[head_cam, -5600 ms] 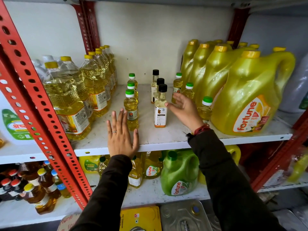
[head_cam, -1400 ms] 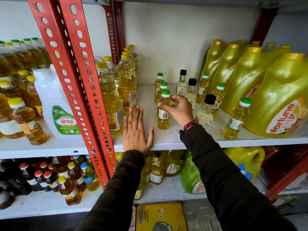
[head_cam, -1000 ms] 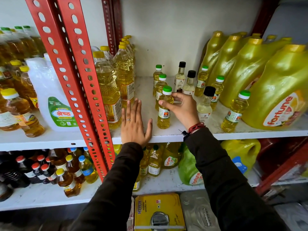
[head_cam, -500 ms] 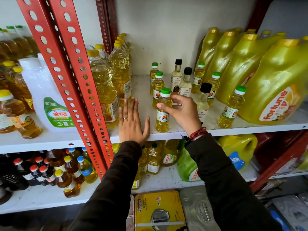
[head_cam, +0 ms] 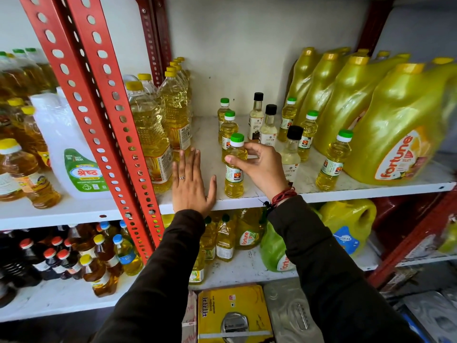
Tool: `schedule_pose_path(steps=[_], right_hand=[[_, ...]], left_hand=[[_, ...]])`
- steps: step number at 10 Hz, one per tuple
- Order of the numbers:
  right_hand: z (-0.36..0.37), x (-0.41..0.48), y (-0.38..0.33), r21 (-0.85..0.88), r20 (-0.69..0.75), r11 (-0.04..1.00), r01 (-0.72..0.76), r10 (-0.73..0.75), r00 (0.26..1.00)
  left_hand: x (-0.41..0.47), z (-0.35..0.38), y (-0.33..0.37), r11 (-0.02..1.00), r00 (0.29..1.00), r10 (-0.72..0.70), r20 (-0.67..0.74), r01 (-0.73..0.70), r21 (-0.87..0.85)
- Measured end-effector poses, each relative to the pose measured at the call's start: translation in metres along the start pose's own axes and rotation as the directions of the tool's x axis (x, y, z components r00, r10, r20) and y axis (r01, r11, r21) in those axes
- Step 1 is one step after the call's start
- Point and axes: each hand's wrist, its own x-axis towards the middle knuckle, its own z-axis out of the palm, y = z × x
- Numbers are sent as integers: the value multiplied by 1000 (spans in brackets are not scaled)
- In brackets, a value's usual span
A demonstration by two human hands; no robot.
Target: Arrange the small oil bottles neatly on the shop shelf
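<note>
Small oil bottles stand in three rows on the white shelf [head_cam: 371, 186]. My right hand [head_cam: 262, 167] grips the front green-capped bottle [head_cam: 234, 179] of the left row at its shoulder; the bottle stands upright on the shelf. Two more green-capped bottles [head_cam: 228, 127] line up behind it. The middle row holds three black-capped pale bottles [head_cam: 268, 127], the front one partly hidden by my right hand. A third row of green-capped bottles [head_cam: 332, 164] runs along the right. My left hand [head_cam: 190, 184] lies flat on the shelf, fingers apart, left of the gripped bottle.
Tall yellow-capped oil bottles [head_cam: 150, 134] crowd the shelf's left, against a red perforated upright [head_cam: 116, 134]. Large yellow Fortune jugs [head_cam: 400, 134] fill the right. A white jug [head_cam: 69, 149] stands in the neighbouring bay. More bottles and tins sit on the lower shelves.
My right hand has closed around the front green-capped bottle and shifted it slightly. The left hand stays flat on the shelf. The camera has drifted left and down.
</note>
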Motion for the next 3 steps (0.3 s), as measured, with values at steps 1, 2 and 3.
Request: schedule_pose_path(steps=[1, 2, 3], right_hand=[[2, 1, 2, -17, 7, 1000, -4, 4, 1000], [3, -2, 1, -30, 19, 1000, 8, -8, 1000], [2, -5, -1, -26, -14, 996, 81, -82, 997]], left_hand=[[1, -5, 1, 1000, 1000, -12, 24, 12, -14], [0, -7, -1, 995, 1000, -7, -21, 5, -103], [7, -26, 9, 971, 992, -20, -124, -11, -240]])
